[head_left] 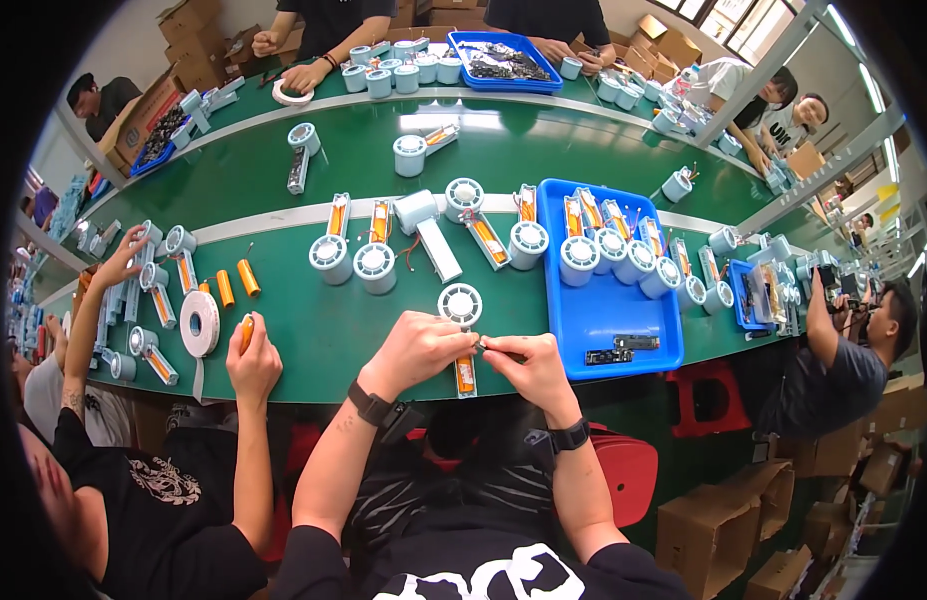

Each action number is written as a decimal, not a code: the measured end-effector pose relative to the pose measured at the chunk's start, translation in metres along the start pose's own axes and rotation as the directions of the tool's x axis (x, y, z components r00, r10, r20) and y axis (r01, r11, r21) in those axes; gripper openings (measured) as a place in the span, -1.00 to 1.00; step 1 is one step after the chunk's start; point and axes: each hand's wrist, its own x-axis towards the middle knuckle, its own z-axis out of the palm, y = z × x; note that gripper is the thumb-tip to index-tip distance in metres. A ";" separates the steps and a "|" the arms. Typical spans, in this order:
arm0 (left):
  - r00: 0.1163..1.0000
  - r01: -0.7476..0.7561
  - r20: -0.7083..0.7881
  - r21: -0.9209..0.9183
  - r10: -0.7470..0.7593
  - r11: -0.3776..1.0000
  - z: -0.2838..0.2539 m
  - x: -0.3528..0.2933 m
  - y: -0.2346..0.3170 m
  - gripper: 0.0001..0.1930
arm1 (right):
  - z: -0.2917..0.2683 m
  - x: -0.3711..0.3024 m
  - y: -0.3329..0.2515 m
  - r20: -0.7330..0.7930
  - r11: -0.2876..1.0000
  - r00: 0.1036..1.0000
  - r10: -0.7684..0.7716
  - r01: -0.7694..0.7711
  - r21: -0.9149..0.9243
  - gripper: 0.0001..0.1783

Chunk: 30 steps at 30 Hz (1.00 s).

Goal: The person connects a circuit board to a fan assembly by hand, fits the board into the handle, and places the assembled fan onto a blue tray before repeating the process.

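Observation:
A light-blue handheld fan [460,303] lies on the green bench right in front of me, its round grille up. Its handle [466,378] points toward me, opened so that an orange cell shows inside. Over the handle's upper part, my left hand [428,348] and my right hand [526,366] meet, fingertips pinched together. Whatever small thing they pinch there is mostly hidden by the fingers. Just to the right is a blue tray [611,318] with several open fans along its far part and dark circuit boards [623,349] near its front edge.
Several more fans [374,266] lie beyond my hands. At left, a co-worker's hand [253,358] holds an orange cell beside a roll of white tape [198,324] and loose orange cells [247,278]. A red stool [705,398] stands under the bench; cardboard boxes [718,530] sit at lower right.

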 end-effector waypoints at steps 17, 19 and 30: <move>0.957 0.202 -0.181 -0.136 -0.225 0.970 0.011 -0.011 0.013 -0.77 | 0.024 0.000 0.025 0.021 0.806 0.982 0.186 -0.165 0.568 -0.77; 0.971 0.192 -0.120 -0.128 -0.207 0.973 0.007 -0.006 0.009 -0.80 | 0.022 0.004 0.025 0.024 0.811 0.982 0.189 -0.170 0.560 -0.78; 0.931 0.361 0.149 -0.262 -0.332 0.895 0.001 -0.029 -0.029 -0.84 | 0.038 0.023 0.032 -0.187 0.949 0.965 -0.186 0.226 0.221 -0.83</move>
